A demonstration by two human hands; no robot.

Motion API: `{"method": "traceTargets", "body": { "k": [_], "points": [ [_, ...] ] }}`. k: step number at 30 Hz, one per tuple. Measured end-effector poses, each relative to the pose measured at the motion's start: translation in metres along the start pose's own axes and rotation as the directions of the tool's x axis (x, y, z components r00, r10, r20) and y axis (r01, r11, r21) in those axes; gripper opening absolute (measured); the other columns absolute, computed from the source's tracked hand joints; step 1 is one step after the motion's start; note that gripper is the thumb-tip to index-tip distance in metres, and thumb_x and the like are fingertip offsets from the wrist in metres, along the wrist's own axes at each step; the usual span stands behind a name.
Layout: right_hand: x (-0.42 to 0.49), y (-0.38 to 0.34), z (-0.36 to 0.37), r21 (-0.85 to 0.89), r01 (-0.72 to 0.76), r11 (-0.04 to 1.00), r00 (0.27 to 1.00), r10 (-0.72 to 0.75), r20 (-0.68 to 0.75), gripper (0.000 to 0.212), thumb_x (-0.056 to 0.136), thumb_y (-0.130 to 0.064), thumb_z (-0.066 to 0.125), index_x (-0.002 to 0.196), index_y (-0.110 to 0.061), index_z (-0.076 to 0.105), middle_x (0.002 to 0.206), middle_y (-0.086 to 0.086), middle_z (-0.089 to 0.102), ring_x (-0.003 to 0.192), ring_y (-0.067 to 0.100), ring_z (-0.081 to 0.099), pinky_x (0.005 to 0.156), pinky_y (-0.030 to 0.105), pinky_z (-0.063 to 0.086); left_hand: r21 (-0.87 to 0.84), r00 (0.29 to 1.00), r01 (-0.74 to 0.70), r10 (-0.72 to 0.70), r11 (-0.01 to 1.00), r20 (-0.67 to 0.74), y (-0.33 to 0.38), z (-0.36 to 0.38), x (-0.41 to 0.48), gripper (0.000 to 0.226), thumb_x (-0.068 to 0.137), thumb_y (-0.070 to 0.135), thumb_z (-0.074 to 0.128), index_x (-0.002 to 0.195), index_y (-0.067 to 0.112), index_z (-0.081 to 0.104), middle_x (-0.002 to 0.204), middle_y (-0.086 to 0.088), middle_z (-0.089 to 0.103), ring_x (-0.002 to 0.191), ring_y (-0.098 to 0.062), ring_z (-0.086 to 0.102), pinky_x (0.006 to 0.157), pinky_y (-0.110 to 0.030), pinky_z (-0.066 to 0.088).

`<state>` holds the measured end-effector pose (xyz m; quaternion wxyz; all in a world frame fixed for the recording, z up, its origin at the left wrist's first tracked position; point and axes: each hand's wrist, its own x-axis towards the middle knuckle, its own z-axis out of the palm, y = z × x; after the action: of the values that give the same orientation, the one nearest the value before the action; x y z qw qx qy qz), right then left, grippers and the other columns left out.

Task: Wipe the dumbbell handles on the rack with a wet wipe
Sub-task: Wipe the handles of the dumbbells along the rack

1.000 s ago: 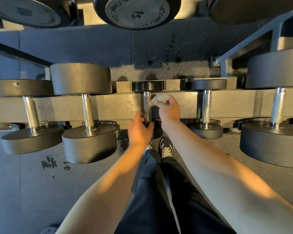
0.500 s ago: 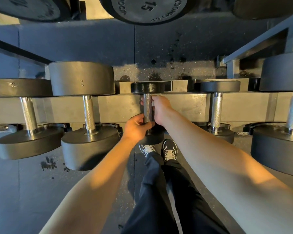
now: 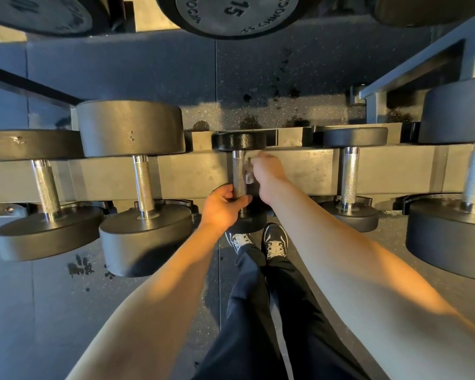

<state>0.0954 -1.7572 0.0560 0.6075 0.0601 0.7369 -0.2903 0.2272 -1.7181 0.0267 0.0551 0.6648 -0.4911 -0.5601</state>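
Both hands curl closed: left hand [image 3: 222, 205] grips handle [image 3: 239, 174]; right hand [image 3: 266, 171] pinches wipe [image 3: 248, 171] against it.

"15", "TECHNOGY…" on upper dumbbell end [image 3: 231, 15]

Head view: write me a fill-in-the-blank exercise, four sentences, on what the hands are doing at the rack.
1. The left hand grips the ____ end of the small dumbbell's handle.
2. The wipe is held in the ____ hand.
3. The wipe touches the handle's ____ side.
4. The plate overhead is marked ____.

Missing words: near; right; right; 15
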Motion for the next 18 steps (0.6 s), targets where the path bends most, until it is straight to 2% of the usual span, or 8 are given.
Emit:
{"method": "traceTargets", "body": {
  "k": [3,5,8,10,12,15,16,18],
  "points": [
    [-0.004,-0.008,0.008,0.108,-0.058,0.992,0.998,0.056,0.023,0.017,0.101,-0.018,0.051,0.096,-0.009,0.065,0.092,0.008,0.067,0.084,0.022,0.065,0.056,0.024,0.039,0.025,1.000,-0.008,0.009,1.000,-0.021,0.000,0.004,-0.001,0.005,0.088,0.019,0.076,0.091,0.020,0.072,0.082,-0.002,0.074,0.083,-0.020,0.069,0.080,-0.036,0.057],
    [-0.002,0.004,0.011,0.122,-0.036,0.992,0.996,0.027,0.080,0.016,0.104,-0.020,0.048,0.103,-0.012,0.063,0.092,0.007,0.063,0.080,0.019,0.059,0.067,0.028,0.045,0.063,0.999,-0.019,0.021,0.998,-0.034,-0.001,0.005,0.000,0.009,0.089,0.011,0.070,0.089,0.020,0.070,0.081,-0.001,0.072,0.085,-0.022,0.069,0.082,-0.041,0.058],
    [0.001,0.026,0.007,0.070,0.058,0.996,0.995,-0.063,0.083,0.020,0.103,-0.023,0.051,0.114,-0.019,0.067,0.108,0.006,0.066,0.098,0.021,0.061,0.089,0.035,0.048,0.072,0.998,-0.062,0.064,0.995,-0.029,-0.002,0.006,-0.001,0.012,0.091,0.015,0.071,0.080,0.019,0.067,0.072,0.002,0.066,0.072,-0.019,0.063,0.072,-0.035,0.053],
    [0.004,0.036,-0.001,-0.030,0.096,0.995,0.990,-0.092,0.102,0.023,0.103,-0.026,0.052,0.116,-0.022,0.070,0.113,0.003,0.068,0.102,0.018,0.061,0.085,0.032,0.046,0.062,0.995,-0.092,0.094,0.994,-0.045,-0.006,0.007,-0.002,0.020,0.095,0.025,0.068,0.078,0.015,0.066,0.066,0.002,0.061,0.060,-0.011,0.054,0.058,-0.028,0.045],
    [0.007,0.043,-0.009,-0.095,0.122,0.988,0.985,-0.109,0.135,0.024,0.103,-0.027,0.052,0.120,-0.023,0.070,0.114,0.001,0.069,0.103,0.017,0.061,0.086,0.031,0.047,-0.020,0.993,-0.070,0.068,0.997,-0.101,-0.008,0.010,-0.006,0.025,0.102,0.030,0.057,0.083,0.017,0.067,0.070,0.004,0.060,0.057,-0.004,0.050,0.055,-0.019,0.039],
    [0.006,0.050,-0.016,-0.223,0.164,0.961,0.980,-0.133,0.149,0.026,0.104,-0.024,0.049,0.123,-0.023,0.067,0.105,-0.002,0.067,0.094,0.013,0.060,0.071,0.026,0.045,-0.228,0.978,-0.027,-0.021,0.973,-0.206,-0.006,0.016,-0.008,0.025,0.107,0.022,0.043,0.100,0.028,0.066,0.087,0.008,0.065,0.073,-0.002,0.058,0.063,-0.010,0.044],
    [0.007,0.055,-0.018,-0.302,0.171,0.938,0.981,-0.135,0.139,0.027,0.104,-0.023,0.048,0.124,-0.023,0.067,0.104,-0.002,0.067,0.092,0.012,0.061,0.069,0.025,0.045,-0.257,0.975,-0.011,-0.047,0.966,-0.218,-0.006,0.017,-0.008,0.027,0.107,0.018,0.040,0.104,0.026,0.066,0.088,0.007,0.065,0.074,-0.003,0.058,0.061,-0.007,0.043],
    [0.008,0.069,-0.021,-0.466,0.187,0.865,0.980,-0.136,0.142,0.034,0.102,-0.020,0.045,0.131,-0.022,0.063,0.117,0.002,0.068,0.098,0.016,0.062,0.073,0.027,0.048,-0.271,0.972,0.015,-0.077,0.963,-0.222,-0.008,0.018,-0.010,0.032,0.106,0.014,0.036,0.112,0.017,0.067,0.088,0.005,0.065,0.076,-0.005,0.059,0.058,-0.004,0.042]
  ]
}}
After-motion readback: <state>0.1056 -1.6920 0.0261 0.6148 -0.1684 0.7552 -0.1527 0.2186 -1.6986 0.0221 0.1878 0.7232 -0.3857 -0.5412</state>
